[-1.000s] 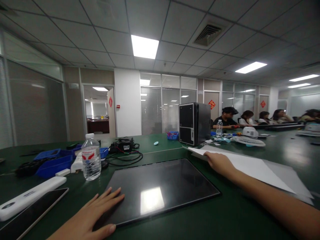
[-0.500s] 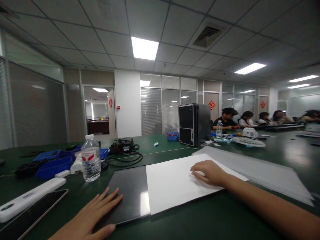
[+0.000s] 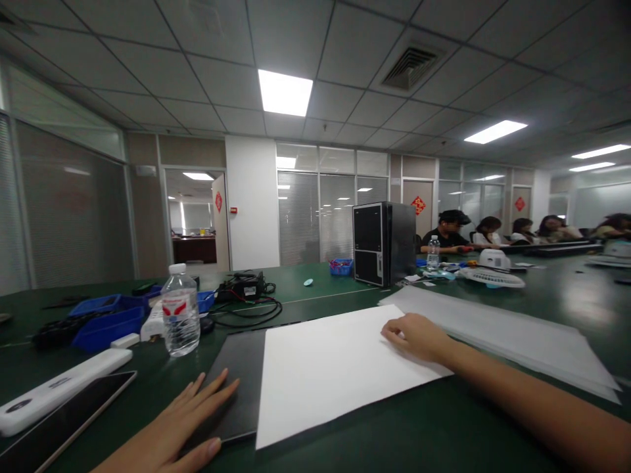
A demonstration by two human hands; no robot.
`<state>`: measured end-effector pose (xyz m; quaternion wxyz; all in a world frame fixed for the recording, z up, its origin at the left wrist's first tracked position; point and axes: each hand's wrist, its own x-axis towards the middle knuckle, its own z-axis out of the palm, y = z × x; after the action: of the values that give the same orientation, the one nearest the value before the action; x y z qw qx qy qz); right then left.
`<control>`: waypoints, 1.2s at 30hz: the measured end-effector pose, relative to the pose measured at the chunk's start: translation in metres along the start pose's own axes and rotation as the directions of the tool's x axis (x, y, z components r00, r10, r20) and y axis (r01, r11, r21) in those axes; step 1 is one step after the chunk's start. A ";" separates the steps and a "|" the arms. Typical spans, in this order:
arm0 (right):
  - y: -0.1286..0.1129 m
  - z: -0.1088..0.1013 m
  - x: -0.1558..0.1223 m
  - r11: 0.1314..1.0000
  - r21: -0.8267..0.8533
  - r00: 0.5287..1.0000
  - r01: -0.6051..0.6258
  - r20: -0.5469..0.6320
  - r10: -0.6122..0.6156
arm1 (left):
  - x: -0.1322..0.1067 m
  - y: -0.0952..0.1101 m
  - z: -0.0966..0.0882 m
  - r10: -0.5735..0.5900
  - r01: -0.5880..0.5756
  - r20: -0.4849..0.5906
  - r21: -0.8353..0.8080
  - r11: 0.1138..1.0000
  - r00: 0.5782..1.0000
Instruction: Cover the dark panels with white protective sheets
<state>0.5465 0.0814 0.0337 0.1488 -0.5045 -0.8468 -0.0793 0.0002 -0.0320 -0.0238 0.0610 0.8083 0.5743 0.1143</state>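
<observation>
A white sheet (image 3: 325, 368) lies over most of a flat dark glossy panel (image 3: 241, 374), leaving the panel's left part bare. My left hand (image 3: 192, 420) rests with fingers spread on the bare left end of this panel. At the sheet's right edge, my right hand (image 3: 419, 336) is closed, its fingers curled down over the edge; the thumb's grip underneath is partly hidden. To the right of the panel lies a stack of translucent sheets (image 3: 507, 335), passing behind my right forearm.
A water bottle (image 3: 181, 315) stands left of the panel, near blue trays (image 3: 106, 328), a black adapter with cables (image 3: 246, 286), a white long device (image 3: 64, 387) and a phone-like slab (image 3: 73, 420). Farther back are a computer tower (image 3: 384, 243), a white fan (image 3: 493, 276) and several seated people.
The white sheet has shifted left and toward me, covering more of the dark panel. My right hand's fingers have curled tighter, now at the sheet's right edge. My left hand has barely moved.
</observation>
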 end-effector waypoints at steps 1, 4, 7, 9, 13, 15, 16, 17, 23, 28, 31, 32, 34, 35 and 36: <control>-0.007 -0.001 -0.001 0.999 0.038 1.000 0.031 -0.007 -0.030 | 0.000 -0.002 0.000 0.003 -0.003 -0.006 -0.006 1.000 1.000; -0.021 -0.003 -0.003 0.984 0.120 0.991 0.133 -0.034 -0.130 | 0.001 -0.006 -0.001 0.005 -0.005 0.025 -0.016 1.000 1.000; -0.025 -0.002 -0.005 0.974 0.109 0.979 0.201 -0.046 -0.197 | 0.002 -0.005 -0.005 0.010 -0.012 0.096 0.023 1.000 0.995; -0.023 -0.002 -0.007 0.966 0.125 0.974 0.227 -0.019 -0.226 | 0.003 -0.003 -0.006 0.028 -0.032 0.112 0.036 0.999 0.993; -0.016 -0.002 -0.009 0.934 0.277 0.966 0.227 0.057 -0.252 | 0.003 -0.002 -0.005 0.038 -0.040 0.088 0.013 0.999 0.995; -0.013 -0.001 -0.008 0.911 0.350 0.958 0.217 0.104 -0.268 | 0.003 -0.005 -0.004 0.047 -0.051 0.093 0.044 0.998 0.995; -0.011 0.000 -0.008 0.903 0.376 0.953 0.209 0.127 -0.274 | 0.003 -0.006 -0.003 0.055 -0.061 0.099 0.059 0.996 0.994; -0.009 0.001 -0.007 0.899 0.392 0.952 0.196 0.144 -0.270 | 0.003 -0.007 -0.003 0.063 -0.071 0.106 0.068 0.995 0.992; 0.006 0.019 0.000 0.956 0.291 0.991 0.045 0.108 -0.080 | 0.005 -0.008 0.002 0.051 -0.054 0.036 0.089 0.995 0.998; 0.015 0.024 0.004 0.976 0.164 0.988 -0.143 0.075 0.133 | 0.000 -0.004 0.007 0.057 -0.046 -0.091 0.119 0.992 0.994; 0.015 0.020 0.003 0.974 0.186 0.989 -0.130 0.098 0.114 | -0.004 -0.002 0.008 0.077 -0.050 -0.204 0.134 0.990 0.976; 0.015 0.019 0.003 0.972 0.210 0.991 -0.107 0.108 0.085 | -0.005 -0.002 0.008 0.085 -0.056 -0.220 0.135 0.989 0.972; 0.016 0.019 0.002 0.963 0.258 0.991 -0.073 0.123 0.043 | -0.006 -0.002 0.008 0.096 -0.064 -0.238 0.141 0.988 0.967; 0.017 0.019 0.002 0.959 0.273 0.991 -0.069 0.127 0.035 | -0.006 -0.003 0.008 0.101 -0.066 -0.242 0.147 0.987 0.965; 0.018 0.020 0.002 0.958 0.280 0.991 -0.068 0.126 0.034 | -0.006 -0.003 0.009 0.102 -0.065 -0.242 0.155 0.986 0.965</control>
<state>0.5584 0.0975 0.0152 0.1703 -0.5034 -0.8436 0.0772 -0.0024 -0.0364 -0.0340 -0.0758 0.8133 0.5496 0.1752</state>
